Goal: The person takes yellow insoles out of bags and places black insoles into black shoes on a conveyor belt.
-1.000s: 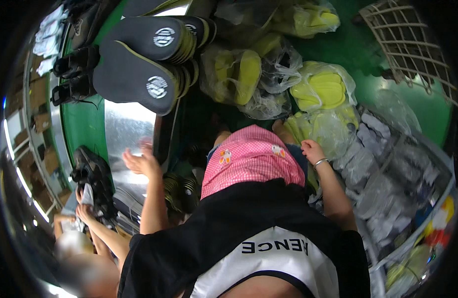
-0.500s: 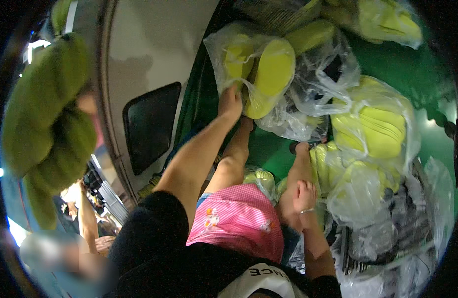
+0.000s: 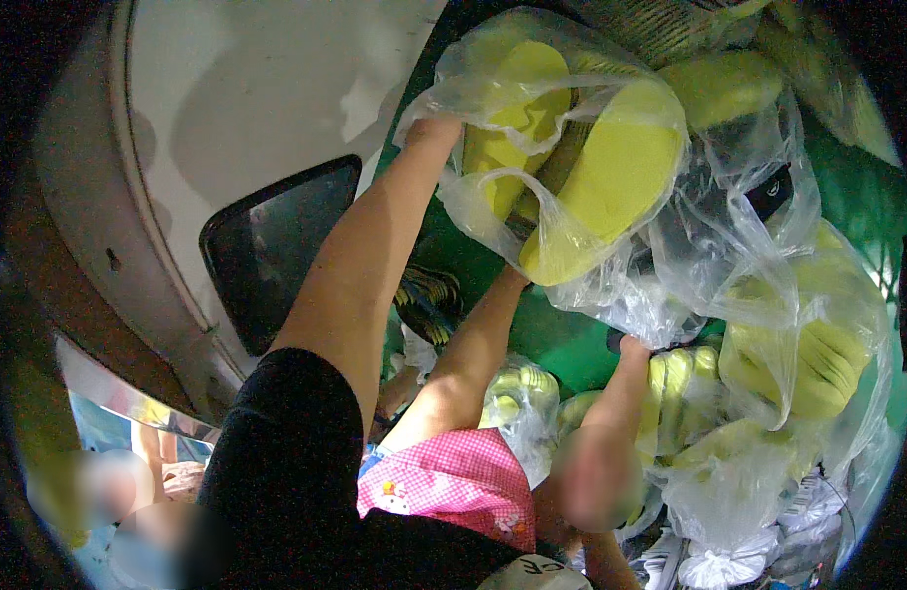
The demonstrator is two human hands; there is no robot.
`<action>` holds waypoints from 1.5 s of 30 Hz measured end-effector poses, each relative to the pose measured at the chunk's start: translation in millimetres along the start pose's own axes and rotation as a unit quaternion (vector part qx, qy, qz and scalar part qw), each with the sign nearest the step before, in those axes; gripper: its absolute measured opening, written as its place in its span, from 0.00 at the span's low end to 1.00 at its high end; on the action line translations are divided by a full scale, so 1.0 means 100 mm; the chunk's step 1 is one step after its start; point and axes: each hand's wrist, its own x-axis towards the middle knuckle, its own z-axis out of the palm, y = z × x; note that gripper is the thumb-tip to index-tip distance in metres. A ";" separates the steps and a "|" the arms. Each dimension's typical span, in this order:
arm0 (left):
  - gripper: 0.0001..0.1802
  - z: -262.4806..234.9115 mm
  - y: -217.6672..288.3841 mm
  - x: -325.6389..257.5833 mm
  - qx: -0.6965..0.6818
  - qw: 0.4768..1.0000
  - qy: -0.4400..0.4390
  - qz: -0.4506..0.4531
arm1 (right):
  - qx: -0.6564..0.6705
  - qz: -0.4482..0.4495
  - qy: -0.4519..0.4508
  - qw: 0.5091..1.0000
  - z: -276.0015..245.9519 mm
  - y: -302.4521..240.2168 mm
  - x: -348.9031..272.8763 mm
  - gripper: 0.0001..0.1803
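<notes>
My left hand (image 3: 434, 130) reaches forward to the left edge of a clear plastic bag (image 3: 483, 202) and grips its film, which partly covers my fingers. Inside the bag lie large yellow-green, foot-shaped soles (image 3: 616, 167), with ribbed edges showing between them. Low in the picture, my right hand (image 3: 555, 506) is by my right knee. It is dark and partly lost in a blurred patch, so its fingers do not show. A pink checked apron (image 3: 453, 482) covers my lap.
More bagged yellow-green soles (image 3: 803, 364) lie at the right, and a smaller bag of them (image 3: 522, 388) sits between my legs. Further clear bags (image 3: 729, 560) are at the lower right. A pale panel with a dark rounded window (image 3: 281, 251) stands at the left. The floor (image 3: 562, 339) is green.
The view has shifted, bringing the bag of soles closer. My left hand has moved to the bag's left edge. My right hand has left the top of my knee and dropped lower.
</notes>
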 end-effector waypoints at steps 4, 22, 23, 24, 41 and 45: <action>0.19 0.02 0.23 0.03 -0.172 0.984 0.033 -0.045 | -0.020 -0.009 -0.010 1.000 0.09 0.01 0.08 0.14; 0.22 0.12 0.17 0.09 -0.545 0.834 -0.051 -0.068 | -0.064 -0.116 -0.126 0.983 0.52 0.40 -0.15 0.24; 0.23 0.14 0.16 -0.01 -0.571 0.816 -0.055 -0.067 | 0.013 -0.101 -0.140 0.985 0.61 0.46 -0.09 0.22; 0.23 0.16 0.13 -0.14 -0.595 0.799 -0.056 -0.069 | 0.094 -0.086 -0.154 0.980 0.70 0.50 0.00 0.19; 0.25 0.12 0.09 -0.52 -0.637 0.762 -0.104 -0.059 | -0.084 -0.289 -0.038 0.953 -0.83 -2.20 3.66 0.14; 0.26 0.21 0.11 -0.27 -0.553 0.827 -0.066 -0.076 | -0.251 -0.306 -0.051 0.917 -1.11 -2.09 3.67 0.18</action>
